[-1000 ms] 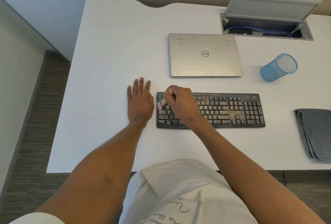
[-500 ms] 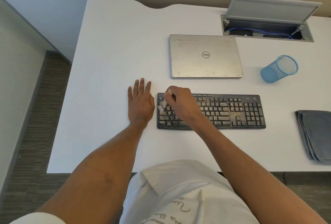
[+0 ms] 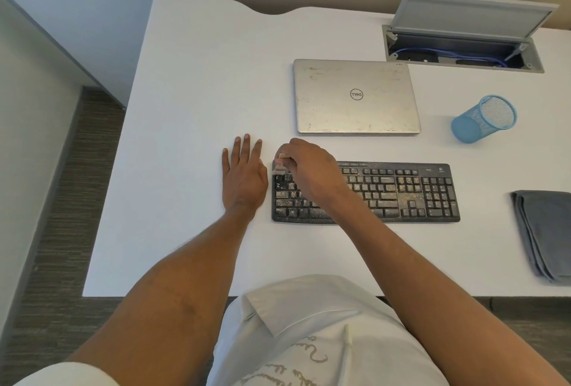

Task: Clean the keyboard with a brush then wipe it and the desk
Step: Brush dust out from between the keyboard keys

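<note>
Logitech keyboard (image 3: pixel 401 191): black, grit-strewn, laid on the white bench (image 3: pixel 191 107).
Small brush (image 3: pixel 280 166): pinched in the right hand (image 3: pixel 312 169), set at the top-left keys.
Left hand (image 3: pixel 244 175): laid flat, fingers straight, just beside the keyboard.
Risk: grit may be flicked across the bench by hard strokes.

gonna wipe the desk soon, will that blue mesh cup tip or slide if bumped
Probably light: the blue mesh cup is open wire mesh and looks empty, so a low nudge would likely slide it. It stands upright and is round, so a push near the rim may tip it and let it roll.
</note>
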Tool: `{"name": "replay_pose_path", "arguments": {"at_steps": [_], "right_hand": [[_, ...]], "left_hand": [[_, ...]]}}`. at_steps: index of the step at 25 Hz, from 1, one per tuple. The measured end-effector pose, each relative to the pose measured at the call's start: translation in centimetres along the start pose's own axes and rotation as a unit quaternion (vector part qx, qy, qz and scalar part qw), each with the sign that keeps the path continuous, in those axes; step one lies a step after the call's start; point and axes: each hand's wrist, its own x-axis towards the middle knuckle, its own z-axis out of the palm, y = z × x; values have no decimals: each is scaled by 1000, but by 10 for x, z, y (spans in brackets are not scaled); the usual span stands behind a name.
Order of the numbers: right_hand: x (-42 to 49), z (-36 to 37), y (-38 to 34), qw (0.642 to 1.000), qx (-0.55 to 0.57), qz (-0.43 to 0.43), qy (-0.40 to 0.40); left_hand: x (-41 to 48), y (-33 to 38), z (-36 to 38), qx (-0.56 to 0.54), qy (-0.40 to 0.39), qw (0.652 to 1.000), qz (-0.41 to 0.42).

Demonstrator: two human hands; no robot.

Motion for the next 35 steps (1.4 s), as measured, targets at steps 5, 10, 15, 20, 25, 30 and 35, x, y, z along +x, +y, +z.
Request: {"name": "replay_pose_path", "arguments": {"at_steps": [5,10,15,20,25,30,35], "right_hand": [[-3,-11,7,998,-38,14,42],[2,-6,-9,999,-22,-28,20],[0,-8,6,991,-129,16,-2],[3,-9,-3,996,-78,11,43],[2,-2,-4,997,-76,13,5],[0,-11,9,987,-151,48,22],[4,-10,5,996,-35,55,64]], "left_hand": [[0,0,2,0,6,1000,0],[1,0,0,1,-1,1000,0],[1,0,1,-2,4,1000,-2],[0,1,1,-2,5,1000,1],[0,1,1,-2,8,1000,1],[0,1,1,-2,5,1000,-1],[0,1,1,-5,7,1000,-4]]}}
